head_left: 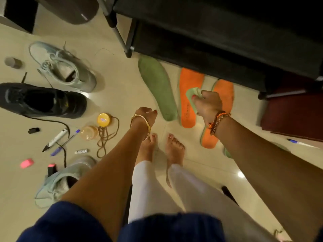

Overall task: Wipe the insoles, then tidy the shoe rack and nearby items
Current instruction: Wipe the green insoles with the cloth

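Pale glossy floor tiles [122, 88] fill the head view, and we take the black shoe rack [218, 37] at upper right as landmark. Just below its front edge lie three insoles: a green insole [157, 88] to the left, an orange insole [188, 98] beside it, and a second orange insole [220, 109] partly under our right arm; print on the first orange insole is too small to read. Our right hand [208, 103] pinches a pale green cloth [194, 93] over the orange insoles. Our left hand [146, 116] hangs with fingers curled, holding nothing we can see. Well left of the rack sit a mint sneaker [64, 67], a black shoe [42, 100] and, nearer us, another mint sneaker [59, 180]. Between these lie a yellow lid [104, 120], a brown lace [104, 137], pens [57, 137] and a pink eraser [27, 163]. A maroon box [293, 112] stands right of the rack.
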